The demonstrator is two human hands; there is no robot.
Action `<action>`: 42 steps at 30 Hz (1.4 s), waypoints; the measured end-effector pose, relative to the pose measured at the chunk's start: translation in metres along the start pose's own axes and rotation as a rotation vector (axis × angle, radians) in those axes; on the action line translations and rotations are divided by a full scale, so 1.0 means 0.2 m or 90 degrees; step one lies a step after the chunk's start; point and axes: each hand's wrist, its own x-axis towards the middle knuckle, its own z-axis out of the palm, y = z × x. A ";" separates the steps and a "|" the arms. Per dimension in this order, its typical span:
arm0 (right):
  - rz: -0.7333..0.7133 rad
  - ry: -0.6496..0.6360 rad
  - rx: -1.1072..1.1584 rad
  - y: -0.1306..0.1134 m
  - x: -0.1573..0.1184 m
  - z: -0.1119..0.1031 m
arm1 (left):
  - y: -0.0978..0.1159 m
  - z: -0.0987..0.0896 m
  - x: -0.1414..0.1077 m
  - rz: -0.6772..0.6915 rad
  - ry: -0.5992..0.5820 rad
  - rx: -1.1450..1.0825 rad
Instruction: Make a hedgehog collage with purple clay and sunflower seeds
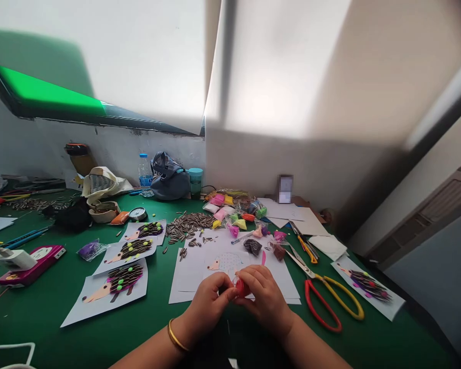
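Note:
Close together over the near edge of a white paper sheet (182,287), my left hand (211,302) and my right hand (267,297) both pinch a small clear packet of red modelling clay (241,287). My fingers cover part of the packet. Just beyond them, a hedgehog drawing (225,263) with a pink face and a dotted body lies on the sheet. A dark clay packet (252,247) and a brown clay packet (278,252) rest on the paper behind my right hand.
Sunflower seeds (190,225) lie piled behind the paper, beside colourful clay packets (234,212). Large scissors (311,277) with red and yellow handles lie open at right, near a finished hedgehog picture (364,287). More hedgehog pictures (115,289) and a magenta power bank (33,266) are at left.

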 end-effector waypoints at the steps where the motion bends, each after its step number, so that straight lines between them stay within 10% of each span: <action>1: -0.002 0.000 0.009 -0.01 -0.01 0.00 | 0.00 0.00 -0.01 0.008 -0.005 -0.017; 18: 0.033 0.018 0.066 -0.01 -0.01 0.00 | -0.03 0.02 -0.03 0.053 0.110 0.048; 42: 0.013 -0.036 0.099 0.00 -0.03 0.01 | 0.01 0.00 -0.02 0.005 -0.003 0.045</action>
